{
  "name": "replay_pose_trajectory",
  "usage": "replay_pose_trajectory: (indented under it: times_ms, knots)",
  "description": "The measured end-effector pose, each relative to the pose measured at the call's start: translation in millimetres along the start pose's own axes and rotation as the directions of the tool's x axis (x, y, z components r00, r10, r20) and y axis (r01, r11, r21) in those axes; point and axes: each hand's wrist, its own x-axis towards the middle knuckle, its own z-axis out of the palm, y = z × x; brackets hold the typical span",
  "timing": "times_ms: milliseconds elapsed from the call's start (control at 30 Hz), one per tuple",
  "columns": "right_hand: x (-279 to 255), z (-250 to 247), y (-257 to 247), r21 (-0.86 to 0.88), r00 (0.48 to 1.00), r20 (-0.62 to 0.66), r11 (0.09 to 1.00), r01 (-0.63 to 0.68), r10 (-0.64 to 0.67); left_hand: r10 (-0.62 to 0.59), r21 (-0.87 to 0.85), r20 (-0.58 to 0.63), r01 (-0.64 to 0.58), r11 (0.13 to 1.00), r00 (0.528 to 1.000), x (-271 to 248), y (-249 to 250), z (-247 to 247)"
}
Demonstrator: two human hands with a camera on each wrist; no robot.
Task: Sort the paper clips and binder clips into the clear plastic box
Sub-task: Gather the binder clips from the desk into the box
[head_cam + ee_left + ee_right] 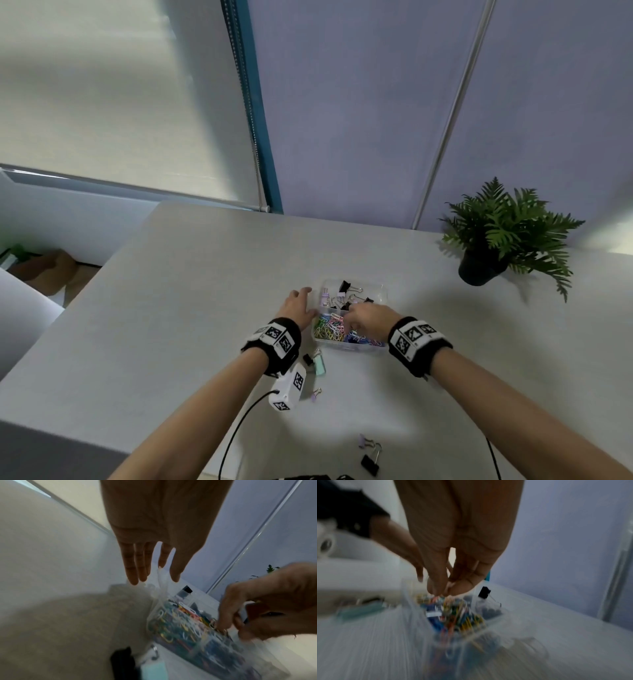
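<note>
The clear plastic box (381, 292) sits mid-table. Its near compartment holds a heap of coloured paper clips (329, 329), its far one several binder clips (344, 286). My left hand (298, 304) lies with straight fingers against the box's left wall (159, 589). My right hand (364, 321) hovers over the paper clips (453, 613), with its fingertips (440, 589) bunched in a pinch at the heap. In the left wrist view a thin wire clip shows between those fingertips (223, 626). Loose on the table are a black and a mint binder clip (318, 363), a small lilac one (317, 393), and a lilac and a black one (371, 463).
A potted fern (496, 240) stands at the back right of the pale table (191, 308). A partition wall runs behind the table, and the table's left edge drops to the floor. Black cables trail from both wrists near the front edge.
</note>
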Motion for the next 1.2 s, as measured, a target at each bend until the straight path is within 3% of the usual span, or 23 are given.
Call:
replay_pose_trajectory:
  times_ms: [67,167,267,367,433,500,567,633,733,833,933,1033,1100,1133,1200]
  knots:
    - [-3,10,2,-0.150,0.997,0.051,0.986,0.068,-0.061,-0.008,-0.012,0.009,0.008,1.000,1.000,-3,-2,8]
    - [-2,20,6,-0.192,0.992,-0.030,0.975,0.114,-0.122,-0.007,-0.112,-0.059,0.000,0.994,0.998,-7,-4,11]
    - [-3,25,12,-0.159,0.986,-0.078,0.978,0.136,-0.149,-0.048,-0.193,-0.102,0.028,0.981,0.994,-13,-12,10]
    - [-7,25,19,0.006,0.976,-0.169,0.990,0.140,-0.137,-0.056,-0.171,-0.107,0.037,0.985,0.993,-21,-28,8]
    - [-9,21,21,0.168,0.967,-0.249,0.980,0.104,-0.059,-0.024,-0.118,-0.097,0.012,0.993,0.995,-28,-40,7]
    - [-9,14,22,0.387,0.942,-0.320,0.921,0.034,0.100,0.030,-0.045,-0.044,-0.032,0.998,0.999,-37,-48,7]
    - [-8,7,22,0.590,0.915,-0.307,0.807,-0.033,0.262,0.071,0.006,0.034,-0.071,0.997,0.997,-48,-51,6]
    - [-7,3,22,0.713,0.915,-0.235,0.698,-0.068,0.329,0.090,0.048,0.073,-0.094,0.994,0.993,-57,-49,5]
    - [-1,-1,26,0.696,0.878,-0.262,0.709,-0.116,0.401,0.092,0.104,0.116,-0.104,0.989,0.989,-68,-42,2]
    - [3,-8,33,0.564,0.843,-0.306,0.798,-0.214,0.442,0.079,0.222,0.197,-0.123,0.967,0.977,-80,-34,6]
    - [-2,-9,21,0.309,0.886,-0.330,0.924,-0.223,0.324,0.049,0.332,0.233,-0.126,0.935,0.971,-91,-29,18]
    - [-25,4,-16,0.200,0.941,-0.333,0.980,0.015,0.054,0.053,0.372,0.246,-0.145,0.917,0.968,-93,-30,27]
    - [-48,25,-40,0.161,0.984,-0.129,0.976,0.145,-0.125,0.077,0.372,0.239,-0.164,0.913,0.968,-90,-30,29]
    - [-61,39,-48,0.125,0.978,-0.019,0.970,0.208,-0.207,0.092,0.380,0.235,-0.179,0.907,0.968,-88,-29,30]
    - [-85,73,-56,-0.045,0.927,0.084,0.928,0.370,-0.366,0.122,0.403,0.221,-0.205,0.892,0.968,-85,-28,33]
